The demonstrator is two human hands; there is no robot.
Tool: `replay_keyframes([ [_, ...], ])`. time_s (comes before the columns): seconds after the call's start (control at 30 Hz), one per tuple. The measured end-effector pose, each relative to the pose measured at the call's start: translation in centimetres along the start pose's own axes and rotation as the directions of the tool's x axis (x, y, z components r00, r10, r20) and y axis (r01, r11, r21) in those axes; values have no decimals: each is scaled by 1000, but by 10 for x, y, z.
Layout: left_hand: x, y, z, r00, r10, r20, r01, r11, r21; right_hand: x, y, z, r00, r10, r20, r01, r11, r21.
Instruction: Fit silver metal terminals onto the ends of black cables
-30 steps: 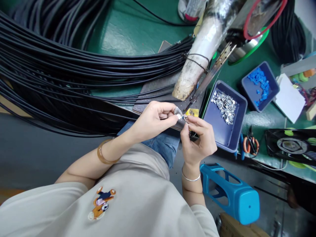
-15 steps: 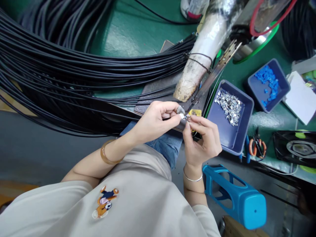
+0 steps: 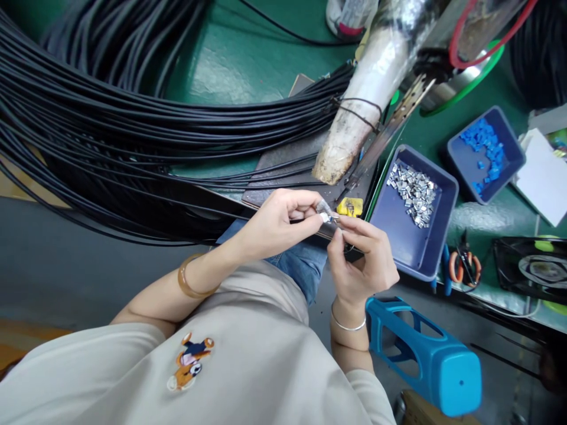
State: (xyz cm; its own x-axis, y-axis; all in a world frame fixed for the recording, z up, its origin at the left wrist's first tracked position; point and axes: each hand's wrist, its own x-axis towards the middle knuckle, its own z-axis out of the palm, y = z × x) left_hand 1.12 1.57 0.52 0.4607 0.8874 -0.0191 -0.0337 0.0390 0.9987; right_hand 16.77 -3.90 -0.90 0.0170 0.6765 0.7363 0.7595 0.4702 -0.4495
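Note:
My left hand [image 3: 287, 223], with covers on its thumb and index fingertips, is pinched around the end of a black cable [image 3: 221, 211] running in from the left. A small silvery metal connector [image 3: 333, 218] shows at those fingertips. Close against it, my right hand [image 3: 364, 251] has thumb and forefinger drawn together; whatever they grip is too small to make out. Just above both hands, the soldering iron [image 3: 367, 159] slants down, its tip a short way from the connector. A yellow block [image 3: 349, 206] sits behind the right fingertips.
Large coils of black cable [image 3: 177, 118] cover the left side. A wrapped white pipe [image 3: 349, 130] hangs above the hands. To the right stand a bin [image 3: 411, 257] of metal parts, a bin [image 3: 516, 154] of blue pieces, and orange-handled cutters [image 3: 464, 267]. A blue stool-like frame [image 3: 460, 378] is below.
Both hands have drawn slightly down, away from the soldering iron's tip, with the connector between them. The yellow block now shows more fully.

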Motion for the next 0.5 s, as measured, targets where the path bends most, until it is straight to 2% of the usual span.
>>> replay_keyframes([
  [0.1, -6, 1, -3, 988, 37, 151, -55, 992, 116, 1, 0, -3, 994, 98, -46, -92, 988, 120],
  [0.23, -18, 2, -11, 891, 37, 452, -176, 947, 270, 4, 4, -6, 969, 187, -159, -139, 952, 272],
  [0.3, -23, 1, -16, 866, 38, 499, -201, 939, 278, 6, 5, -9, 961, 181, -210, -117, 952, 282],
  [0.37, -23, -1, -20, 911, 110, 396, -238, 927, 291, 6, 3, -18, 963, 156, -219, -97, 961, 258],
  [0.4, -22, -3, -21, 943, 180, 280, -273, 900, 341, 6, 0, -26, 976, 140, -169, -97, 966, 239],
  [0.43, -18, -6, -23, 953, 268, 141, -303, 850, 431, 6, -5, -36, 986, 130, -100, -107, 971, 214],
  [0.47, -14, -11, -24, 932, 362, 14, -309, 775, 551, 6, -11, -47, 988, 112, 110, -131, 975, 181],
  [0.5, -8, -15, -25, 893, 445, -67, -287, 678, 677, 6, -18, -59, 961, 113, 252, -155, 976, 154],
])
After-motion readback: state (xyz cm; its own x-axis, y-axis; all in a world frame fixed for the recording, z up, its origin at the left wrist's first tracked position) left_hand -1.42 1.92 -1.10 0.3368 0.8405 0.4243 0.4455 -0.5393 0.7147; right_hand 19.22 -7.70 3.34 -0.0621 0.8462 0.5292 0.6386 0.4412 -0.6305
